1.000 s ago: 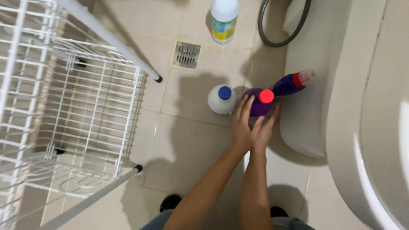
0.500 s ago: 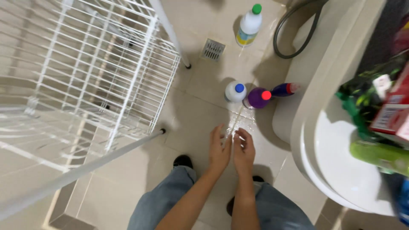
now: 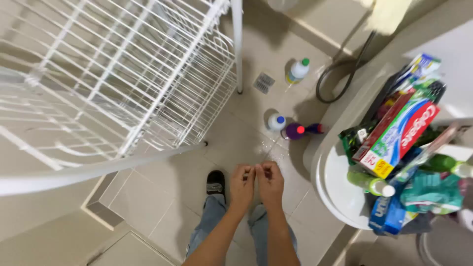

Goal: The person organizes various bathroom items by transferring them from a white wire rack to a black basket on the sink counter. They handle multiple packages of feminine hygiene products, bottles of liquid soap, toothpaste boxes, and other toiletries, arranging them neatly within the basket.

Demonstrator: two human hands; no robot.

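Both hands were held together in front of the body over the tiled floor (image 3: 162, 197), left hand (image 3: 242, 184) and right hand (image 3: 270, 183) touching at the fingertips, fingers curled inward and loosely bunched w/ nothing visibly gripped; whether some tiny thing sat between the tips couldn't be told from the head view. Nearest things were on the floor ahead, apart from the hands: a purple bottle w/ red cap (image 3: 294, 130), upright, a white bottle w/ blue cap (image 3: 276, 122) just beside it on its left, and a dark blue bottle w/ red cap (image 3: 314, 128) lying tilted against the base of the white basin (image 3: 332, 182). A wet patch glinted on the tiles between bottles and hands, so the plastic was prob. damp and slippery. Judging by shape, these were rigid plastic cleaner bottles: not fragile, moderately heavy if full, fill level not visible. Best hold on the purple one looked to be around the body below the cap, not the cap itself, which could be loose; the tilted one would need a grip at mid-body. Farther off stood a white bottle w/ green cap (image 3: 298, 70) near the floor drain (image 3: 264, 83) and a looped dark hose (image 3: 340, 81). A white wire rack (image 3: 123, 83) filled the left side. On the basin sat a toothpaste box (image 3: 399, 135), a green bottle (image 3: 369, 182) and other toiletries piled together. One dark slipper (image 3: 216, 183) showed below the left hand.
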